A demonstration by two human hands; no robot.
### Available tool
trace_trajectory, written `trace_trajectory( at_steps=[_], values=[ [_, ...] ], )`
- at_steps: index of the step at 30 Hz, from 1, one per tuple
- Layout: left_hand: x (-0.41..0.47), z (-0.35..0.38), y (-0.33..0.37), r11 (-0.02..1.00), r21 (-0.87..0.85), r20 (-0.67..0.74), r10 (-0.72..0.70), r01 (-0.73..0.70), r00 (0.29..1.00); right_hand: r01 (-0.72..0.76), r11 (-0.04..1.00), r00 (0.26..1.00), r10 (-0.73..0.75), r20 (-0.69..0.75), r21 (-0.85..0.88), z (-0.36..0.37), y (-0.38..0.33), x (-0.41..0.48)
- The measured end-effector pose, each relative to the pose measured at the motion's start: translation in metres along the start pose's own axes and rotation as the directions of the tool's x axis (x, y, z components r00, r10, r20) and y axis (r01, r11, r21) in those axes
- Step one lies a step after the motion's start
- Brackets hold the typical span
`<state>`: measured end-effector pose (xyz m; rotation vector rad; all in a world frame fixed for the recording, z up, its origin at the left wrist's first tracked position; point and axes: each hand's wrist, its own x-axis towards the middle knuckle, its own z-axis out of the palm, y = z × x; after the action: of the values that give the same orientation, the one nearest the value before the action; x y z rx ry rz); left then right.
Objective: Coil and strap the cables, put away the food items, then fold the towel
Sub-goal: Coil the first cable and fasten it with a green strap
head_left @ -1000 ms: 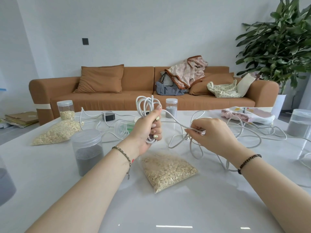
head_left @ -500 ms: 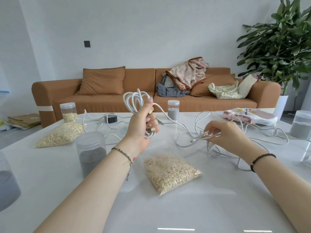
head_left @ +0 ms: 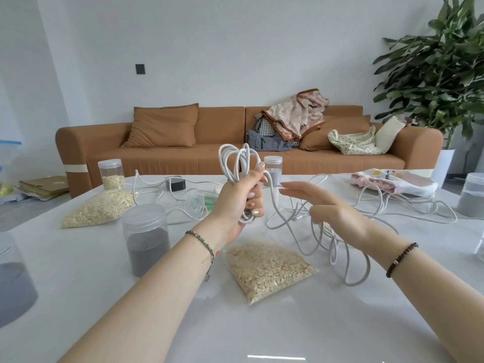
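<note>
On the table [head_left: 314,323], slack cable [head_left: 272,197] lies tangled beside the oat bag [head_left: 267,268]. The left hand [head_left: 235,205] grips the coil [head_left: 237,174] upright; the right hand [head_left: 335,210] hovers flat, holding nothing. Hauling slack in unguided could knot it or let loops spring free.

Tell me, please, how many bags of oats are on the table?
2. One bag of oats lies nearer than the left hand; the other bag lies far left, by the jar of oats.
</note>
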<state>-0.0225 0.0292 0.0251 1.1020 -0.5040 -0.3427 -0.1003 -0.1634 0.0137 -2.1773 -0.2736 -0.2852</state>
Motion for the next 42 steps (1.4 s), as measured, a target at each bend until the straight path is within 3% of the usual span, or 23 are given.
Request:
trace_trajectory(
  at_steps=[7, 10, 12, 14, 16, 19, 22, 33, 42],
  values=[
    [-0.007, 0.006, 0.009, 0.999, -0.021, 0.123, 0.034, -0.031, 0.992, 0.006, 0.953, 0.986, -0.057, -0.158, -0.302, 0.015, 0.005, 0.003],
    [-0.010, 0.007, 0.011, 0.999, -0.034, 0.160, 0.045, -0.040, 0.986, 0.008, 0.756, 0.972, -0.159, -0.172, -0.655, 0.011, 0.012, 0.008],
    [-0.010, 0.006, 0.013, 0.998, -0.045, 0.168, 0.040, -0.033, 0.985, -0.024, 0.693, 0.971, -0.155, -0.182, -0.720, 0.011, 0.013, 0.009],
    [-0.010, 0.004, 0.013, 0.998, -0.054, 0.162, 0.036, -0.028, 0.986, -0.029, 0.720, 0.967, -0.156, -0.202, -0.693, 0.012, 0.015, 0.012],
    [-0.008, 0.002, 0.012, 0.995, -0.094, 0.134, 0.035, -0.022, 0.990, 0.013, 0.817, 0.942, -0.203, -0.267, -0.576, 0.013, 0.017, 0.014],
    [-0.005, -0.001, 0.011, 0.983, -0.183, 0.081, 0.024, -0.009, 0.996, 0.055, 0.964, 0.917, -0.152, -0.369, -0.261, 0.010, 0.012, 0.013],
    [-0.004, -0.002, 0.011, 0.982, -0.190, 0.048, -0.001, 0.010, 0.999, 0.113, 0.994, 0.897, -0.095, -0.431, 0.016, 0.008, 0.000, 0.008],
    [-0.007, 0.008, -0.008, 0.989, 0.050, 0.064, -0.141, 0.138, 0.988, 0.274, 0.943, 0.807, -0.333, -0.487, -0.191, 0.017, -0.011, 0.000],
    [-0.008, 0.011, -0.018, 0.981, 0.193, 0.148, -0.028, -0.001, 0.989, 0.312, 0.884, 0.828, -0.433, -0.357, -0.349, 0.023, 0.011, 0.005]
  ],
)
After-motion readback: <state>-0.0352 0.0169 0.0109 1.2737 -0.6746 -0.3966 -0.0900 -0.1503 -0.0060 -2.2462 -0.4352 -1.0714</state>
